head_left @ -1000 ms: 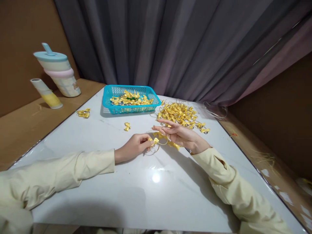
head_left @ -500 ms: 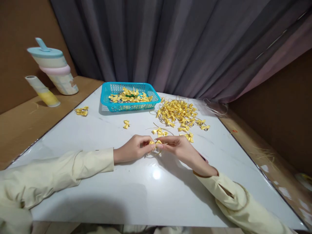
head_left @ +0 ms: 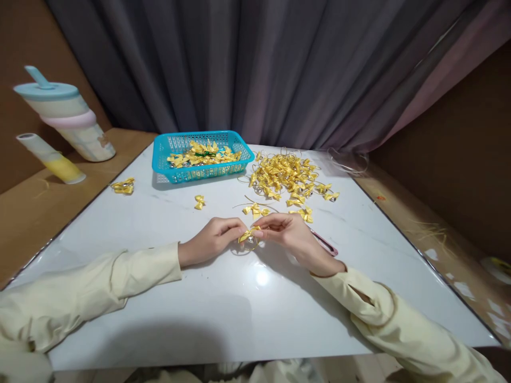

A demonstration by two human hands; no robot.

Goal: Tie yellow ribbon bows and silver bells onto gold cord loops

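My left hand [head_left: 211,240] and my right hand [head_left: 288,234] meet at the middle of the white table [head_left: 159,298]. Both pinch one small yellow ribbon bow [head_left: 248,234] with a little silver bell and a thin wire loop under it. Just beyond my fingers lie two loose bows [head_left: 255,210] on thin wire. A big heap of yellow bows with bells [head_left: 285,175] lies farther back, to the right of a blue plastic basket [head_left: 164,159] that holds more bows.
A single bow [head_left: 198,201] lies left of centre and a small bunch [head_left: 123,186] near the left edge. A lidded tumbler [head_left: 69,119] and a tube [head_left: 50,158] stand on the brown ledge. Wire loops [head_left: 349,162] lie back right. A pink-handled tool [head_left: 325,246] peeks from behind my right hand.
My right hand came back from the bow heap with fingers spread and closed on the bow that my left hand holds. The view shifted slightly.
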